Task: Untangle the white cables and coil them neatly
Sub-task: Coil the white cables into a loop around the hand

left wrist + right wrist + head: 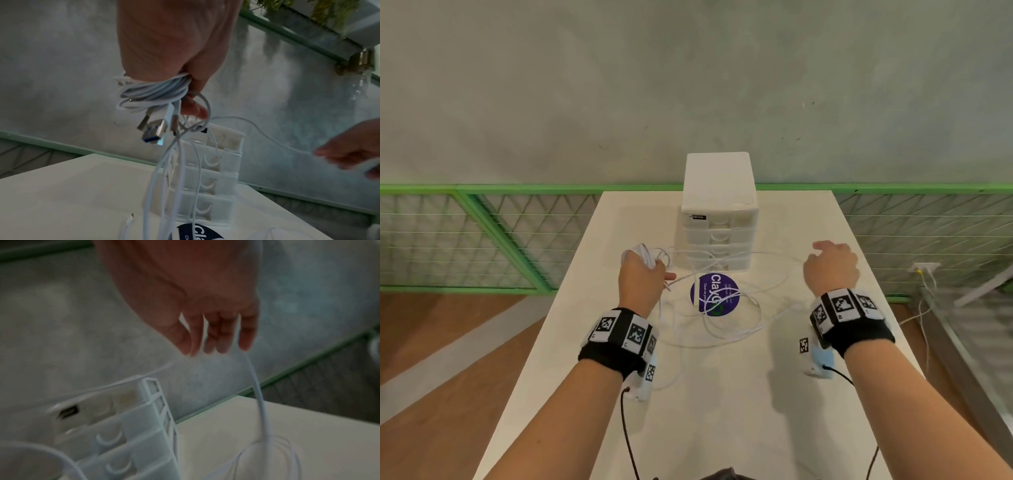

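Note:
My left hand (642, 277) grips a bundle of white cable coils (644, 256) above the table's left middle. In the left wrist view the coils (152, 92) sit under the curled fingers (193, 108), and several USB plugs (153, 129) dangle below them. Strands hang down to a loose tangle of white cable (732, 325) on the table. My right hand (830, 267) is raised at the right with fingers curled. One strand (259, 394) runs between its fingers (246, 337) and drops to loops on the table.
A white mini drawer unit (719, 205) stands at the back centre of the white table (722, 411). A round purple sticker (714, 298) lies under the tangle. Green mesh railing (482, 233) flanks the table, and more cables hang by a wall socket (924, 267) at right.

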A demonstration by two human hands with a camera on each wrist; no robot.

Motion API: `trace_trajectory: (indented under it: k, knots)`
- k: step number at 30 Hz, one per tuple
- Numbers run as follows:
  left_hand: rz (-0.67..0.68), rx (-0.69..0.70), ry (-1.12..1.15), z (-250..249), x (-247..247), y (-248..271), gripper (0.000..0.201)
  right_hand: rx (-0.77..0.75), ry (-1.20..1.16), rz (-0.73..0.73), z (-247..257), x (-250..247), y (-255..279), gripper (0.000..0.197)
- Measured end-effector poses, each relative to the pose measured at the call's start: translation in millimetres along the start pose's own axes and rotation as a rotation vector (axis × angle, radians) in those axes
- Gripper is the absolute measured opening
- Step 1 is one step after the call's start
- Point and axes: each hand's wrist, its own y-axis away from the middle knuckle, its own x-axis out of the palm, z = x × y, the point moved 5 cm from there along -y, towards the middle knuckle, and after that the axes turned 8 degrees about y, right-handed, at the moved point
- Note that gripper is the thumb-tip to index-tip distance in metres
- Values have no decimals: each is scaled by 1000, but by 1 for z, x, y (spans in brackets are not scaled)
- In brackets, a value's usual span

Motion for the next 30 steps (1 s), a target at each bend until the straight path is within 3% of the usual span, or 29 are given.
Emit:
trace_trajectory:
  k: [1, 3, 4, 6, 7, 10, 15, 18, 20, 21, 24, 27, 30]
  knots:
    - [11, 12, 7, -1, 5, 2, 24, -109, 15, -24, 12, 3, 6, 41]
    - [47, 29, 18, -5, 14, 8, 23, -448, -178, -177, 50, -5, 30, 52]
    - [61, 32, 16, -8, 18, 11, 18, -621, -266, -162, 72, -6, 47, 52]
    - [84, 45, -4, -15, 23, 16, 13, -912, -231, 81, 109, 6, 81, 46]
    - [90, 67, -11, -18, 24, 17, 14, -972, -140, 224, 121, 20, 95, 45]
    - [61, 136, -81, -30, 21, 18, 20, -854, -13, 534, 127, 53, 111, 47]
    - [84, 65, -81, -19, 14, 15, 9, -754, 25, 467, 119, 43, 95, 38]
    - [54, -11, -23, -12, 10, 12, 18, -698, -106, 617, 117, 42, 91, 43]
    - [74, -8, -7, -16, 14, 15, 16, -753, 21, 718, 119, 53, 105, 53]
    - [91, -2, 4, -18, 18, 16, 11, -782, 70, 745, 118, 61, 113, 47]
    - [109, 55, -60, -24, 19, 18, 14, -731, -9, 600, 113, 60, 104, 20]
    - [42, 36, -93, -18, 0, 8, 19, -512, -241, 326, 85, 38, 57, 21]
    - [-26, -41, -97, 1, -17, -7, 17, -303, -433, 159, 48, 21, 16, 21]
